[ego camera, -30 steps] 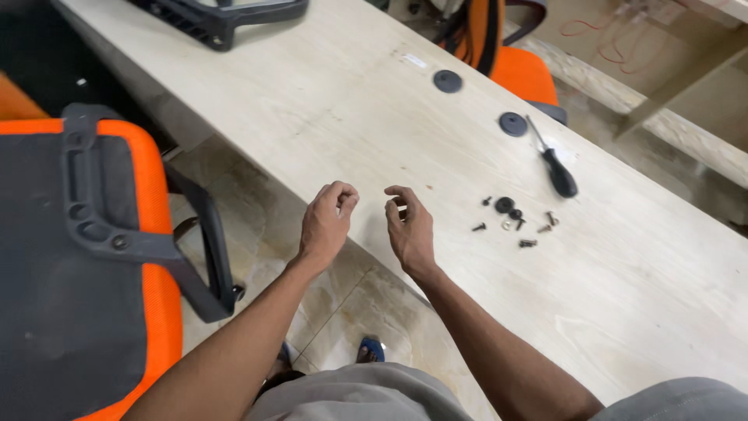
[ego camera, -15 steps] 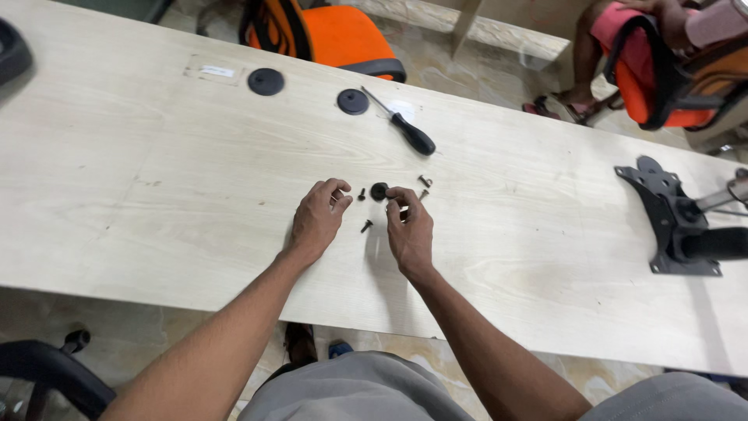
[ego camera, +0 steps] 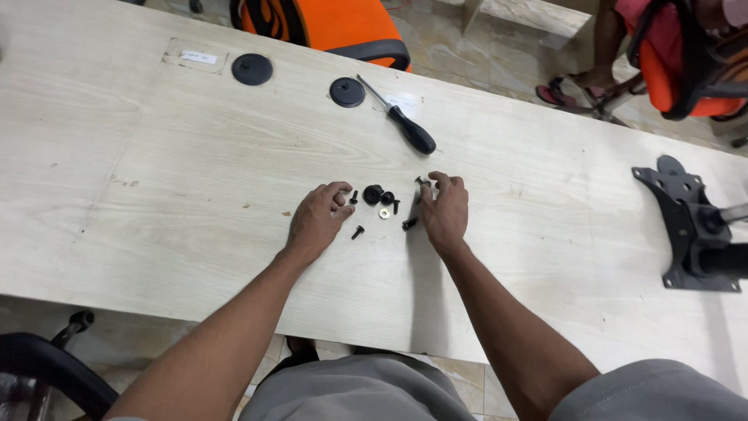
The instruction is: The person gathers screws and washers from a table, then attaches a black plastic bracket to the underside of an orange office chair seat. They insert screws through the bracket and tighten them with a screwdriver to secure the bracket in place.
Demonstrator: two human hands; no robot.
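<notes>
Head view of a pale, wood-grain laminate worktop (ego camera: 156,179) with a matte, lightly streaked surface. The left hand (ego camera: 318,220) rests on it with fingers loosely curled and nothing gripped, its fingertips just beside a small cluster of black hardware. The right hand (ego camera: 446,209) lies opposite, fingers bent; its fingertips meet a short black screw (ego camera: 421,182), though whether the screw is pinched or merely touched cannot be told at this size. Between the hands lie a domed black cap (ego camera: 372,194), a bright metal washer (ego camera: 384,213) and further short black bolts (ego camera: 358,231), scattered flat and apart. Beyond them rests a screwdriver (ego camera: 411,131) with a slim steel shaft and glossy black handle, near two flat round black discs (ego camera: 347,92). At the right edge sits an angular black metal bracket (ego camera: 686,234).
</notes>
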